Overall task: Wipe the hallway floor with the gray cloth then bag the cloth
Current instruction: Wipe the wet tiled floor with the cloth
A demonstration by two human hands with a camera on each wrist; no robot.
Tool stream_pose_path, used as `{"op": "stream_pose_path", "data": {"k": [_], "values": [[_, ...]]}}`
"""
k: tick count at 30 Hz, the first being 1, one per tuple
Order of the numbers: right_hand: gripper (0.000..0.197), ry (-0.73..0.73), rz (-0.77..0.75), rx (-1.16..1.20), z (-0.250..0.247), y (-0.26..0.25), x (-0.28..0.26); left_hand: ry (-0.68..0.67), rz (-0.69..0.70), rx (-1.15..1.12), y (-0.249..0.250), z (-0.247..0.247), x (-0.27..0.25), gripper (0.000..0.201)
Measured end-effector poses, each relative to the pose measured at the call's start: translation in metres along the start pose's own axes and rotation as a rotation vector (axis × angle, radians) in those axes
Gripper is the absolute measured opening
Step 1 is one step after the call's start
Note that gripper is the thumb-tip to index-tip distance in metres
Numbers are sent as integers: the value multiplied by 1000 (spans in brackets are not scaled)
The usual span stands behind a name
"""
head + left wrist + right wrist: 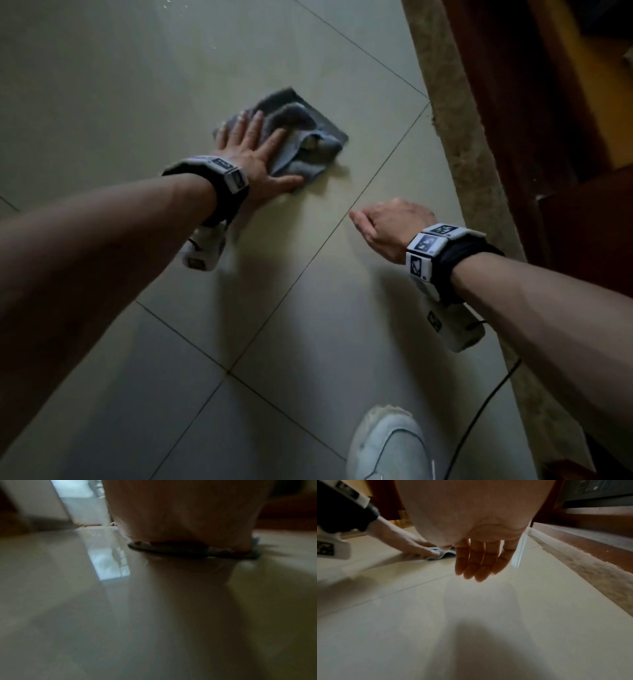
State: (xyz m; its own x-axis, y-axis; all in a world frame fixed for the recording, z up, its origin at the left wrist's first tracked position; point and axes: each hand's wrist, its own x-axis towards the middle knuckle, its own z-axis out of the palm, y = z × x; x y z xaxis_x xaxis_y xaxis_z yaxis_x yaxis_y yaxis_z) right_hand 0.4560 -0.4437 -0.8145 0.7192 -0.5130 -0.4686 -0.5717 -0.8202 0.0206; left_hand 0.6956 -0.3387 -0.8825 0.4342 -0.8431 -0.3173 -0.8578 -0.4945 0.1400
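Note:
A crumpled gray cloth (301,137) lies on the pale tiled floor (120,102). My left hand (253,150) presses flat on it with fingers spread and straight, thumb along the cloth's near edge. In the left wrist view the cloth (171,549) shows as a thin dark strip under the palm (180,513). My right hand (387,226) hovers just above the floor to the right of the cloth, holding nothing. In the right wrist view its fingers (477,563) hang straight and relaxed, with the left hand (412,546) and the cloth (447,554) beyond them.
A brown speckled sill strip (455,137) and dark wooden door frame (534,120) run along the right. My white shoe (387,448) stands at the bottom, with a black cable (486,401) trailing from the right wrist. Tile joints cross the floor.

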Motion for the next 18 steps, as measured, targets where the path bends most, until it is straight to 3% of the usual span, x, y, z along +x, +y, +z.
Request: {"op": "stream_pose_path", "data": {"k": [3,5,10,13,14,16,18], "values": [[47,-31,13,0,7,2,-6,-41,-220,-102,42,-1,13,105],[48,-16,23,17,8,6,-4,-77,-176,-124,76,2,20,105],[44,142,99,239,-3,25,2,-71,466,87,161,22,-7,103],[44,148,134,286,-6,37,-2,-25,989,143,169,34,-18,82],[44,152,141,290,-4,40,-4,6,1107,181,161,34,-8,78],[42,161,152,308,1,41,-6,67,1098,237,142,28,24,83],[44,161,167,342,8,43,-7,62,872,236,135,4,53,93]]}}
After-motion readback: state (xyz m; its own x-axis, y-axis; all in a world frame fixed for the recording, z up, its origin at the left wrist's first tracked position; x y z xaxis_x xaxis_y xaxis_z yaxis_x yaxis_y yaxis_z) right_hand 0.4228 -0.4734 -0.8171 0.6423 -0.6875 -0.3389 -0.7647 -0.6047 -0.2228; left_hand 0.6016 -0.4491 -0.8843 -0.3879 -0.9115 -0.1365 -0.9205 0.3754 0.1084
